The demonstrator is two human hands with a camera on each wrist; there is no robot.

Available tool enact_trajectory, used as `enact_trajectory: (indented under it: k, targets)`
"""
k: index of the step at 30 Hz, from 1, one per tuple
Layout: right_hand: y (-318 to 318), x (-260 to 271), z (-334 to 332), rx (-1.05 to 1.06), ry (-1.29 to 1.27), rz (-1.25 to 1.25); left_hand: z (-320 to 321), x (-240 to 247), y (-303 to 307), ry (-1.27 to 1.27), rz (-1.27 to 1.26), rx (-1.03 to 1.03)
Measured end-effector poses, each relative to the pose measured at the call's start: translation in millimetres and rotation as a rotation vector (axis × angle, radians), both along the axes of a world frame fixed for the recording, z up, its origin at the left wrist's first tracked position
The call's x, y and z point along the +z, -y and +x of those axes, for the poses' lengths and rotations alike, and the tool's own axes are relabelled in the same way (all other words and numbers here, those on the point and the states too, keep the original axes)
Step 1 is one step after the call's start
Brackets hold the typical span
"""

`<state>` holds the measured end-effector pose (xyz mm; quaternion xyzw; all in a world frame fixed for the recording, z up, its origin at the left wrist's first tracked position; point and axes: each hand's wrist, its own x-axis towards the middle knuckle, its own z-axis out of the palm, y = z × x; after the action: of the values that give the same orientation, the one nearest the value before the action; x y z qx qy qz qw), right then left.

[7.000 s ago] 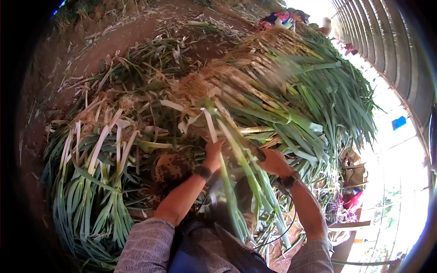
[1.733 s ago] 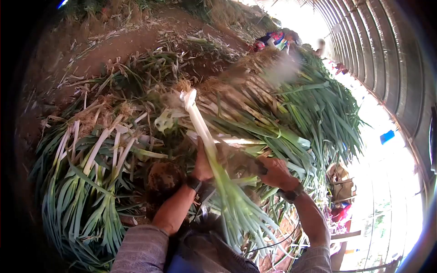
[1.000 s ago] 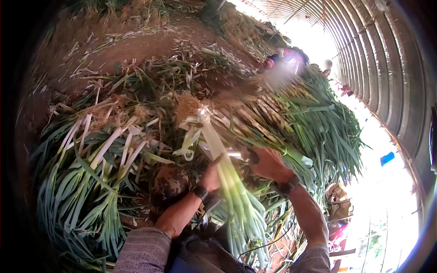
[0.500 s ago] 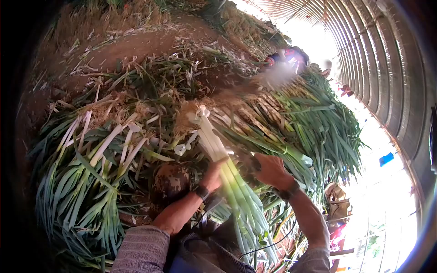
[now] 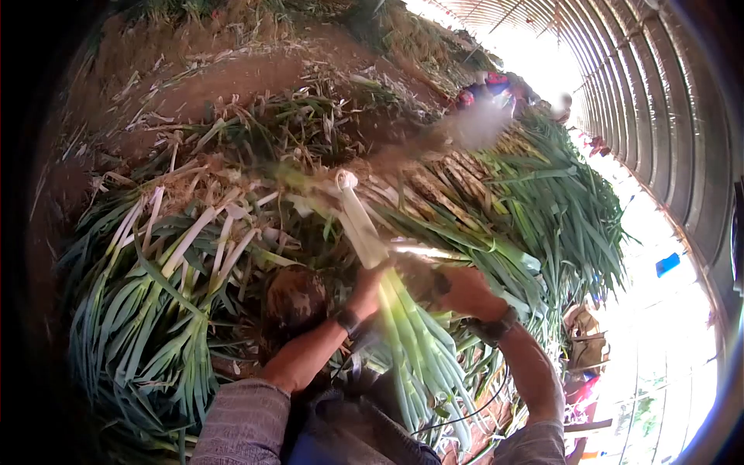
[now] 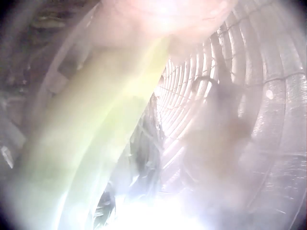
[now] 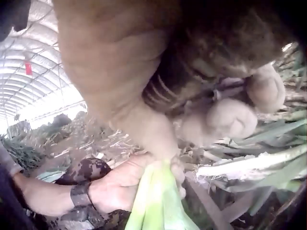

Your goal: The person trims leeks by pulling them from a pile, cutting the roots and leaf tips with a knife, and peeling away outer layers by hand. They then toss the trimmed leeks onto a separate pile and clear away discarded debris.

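Observation:
My left hand (image 5: 370, 291) grips a leek (image 5: 360, 229) around the middle of its shaft. Its pale root end points up and away, while the green leaves fan down toward my lap. In the left wrist view the leek (image 6: 81, 134) is a blurred green-white band below the hand. Close to its right side, my right hand (image 5: 471, 293) has its fingers curled round a dark, ridged handle (image 7: 160, 91); I cannot tell what tool it belongs to. In the right wrist view the right thumb (image 7: 156, 134) overlaps the leek by the left hand's fingers.
Leeks with white shafts (image 5: 190, 232) lie piled at the left. A larger heap of leeks (image 5: 535, 194) spreads to the right, roots inward. Leaf scraps (image 5: 263, 128) litter the soil beyond. A person (image 5: 496, 97) is at the far end, beside the ribbed tunnel wall (image 5: 659, 101).
Two thinner leeks were in my hands earlier; a thicker one is there now. The pale strip hanging by its root end is gone from there, and a blurred green streak shows to the upper left.

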<state>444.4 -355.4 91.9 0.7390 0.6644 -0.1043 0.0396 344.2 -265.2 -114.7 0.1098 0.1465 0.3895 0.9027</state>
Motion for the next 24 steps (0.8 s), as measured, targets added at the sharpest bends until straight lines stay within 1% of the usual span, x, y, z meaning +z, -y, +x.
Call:
enact_trajectory:
  k: [2, 3, 4, 5, 6, 8, 9, 10, 11, 12, 14, 15, 16, 17, 18, 19, 20, 21, 22, 23, 24]
  targets:
    - [16.2, -9.1, 23.7, -0.045, -0.044, 0.033, 3.5, -15.4, -6.6, -0.034, 0.018, 0.002]
    - [28.4, -16.1, 36.7, 0.0, -0.077, 0.025, 5.8, -31.1, -11.3, 0.001, 0.045, 0.01]
    - [36.6, -14.8, 33.1, 0.042, -0.108, 0.02, 0.5, -21.1, -12.5, 0.038, 0.072, 0.016]
    - [47.6, -5.6, 30.7, -0.016, -0.088, -0.113, -3.3, -10.0, -12.1, -0.006, -0.017, 0.001]
    - [56.5, -7.2, 33.5, -0.028, -0.093, -0.112, 4.8, -36.3, -20.4, 0.057, -0.04, 0.054]
    - [88.6, -13.7, 41.3, -0.105, 0.036, -0.25, -13.6, -14.6, -33.3, 0.021, -0.134, 0.086]
    - [108.4, -21.7, 47.5, -0.091, -0.026, -0.183, -16.0, -25.6, -50.4, 0.078, -0.035, 0.084]
    - [123.3, -23.2, 49.9, -0.105, -0.036, -0.174, -16.4, -35.4, -67.9, 0.135, 0.064, 0.08]
    - [135.6, -24.1, 51.3, -0.16, -0.081, -0.178, -23.6, -15.9, -77.6, 0.097, 0.037, 0.2]
    - [147.0, -26.1, 53.9, -0.21, -0.127, -0.183, -37.8, 15.8, -85.6, 0.057, 0.009, 0.324]
    - [163.3, -35.5, 61.2, -0.234, -0.199, -0.133, -70.3, 70.1, -105.5, 0.049, 0.215, 0.462]
    - [167.3, -38.6, 62.1, -0.263, -0.176, -0.06, -90.1, 103.1, -116.7, 0.061, 0.292, 0.485]
    - [173.1, -42.1, 63.1, -0.294, -0.152, 0.011, -110.5, 125.0, -136.7, 0.054, 0.416, 0.551]
    - [179.4, -58.3, 76.2, -0.288, -0.2, 0.093, -139.9, 147.7, -161.7, 0.071, 0.571, 0.493]
    - [180.7, -64.8, 82.7, -0.321, -0.226, 0.094, -162.5, 193.6, -157.0, 0.023, 0.53, 0.631]
    - [180.4, -72.7, 89.9, -0.331, -0.235, 0.11, -185.1, 228.9, -164.3, -0.014, 0.617, 0.734]
    - [180.9, -83.2, 95.9, -0.336, -0.251, 0.121, -215.0, 259.1, -183.0, -0.123, 0.73, 0.837]
    - [182.2, -96.6, 101.5, -0.268, -0.302, 0.236, -233.8, 295.2, -183.7, -0.216, 0.808, 0.962]
    - [177.0, -108.0, 105.6, -0.319, -0.319, 0.18, -256.9, 327.2, -185.5, -0.323, 0.895, 1.1]
    - [160.4, -89.5, 84.9, -0.381, -0.286, 0.094, -312.3, 347.5, -221.3, -0.997, 1.364, 1.293]
    - [155.7, -105.6, 91.7, -0.346, -0.341, 0.109, -371.9, 366.6, -245.0, -1.749, 1.793, 1.35]
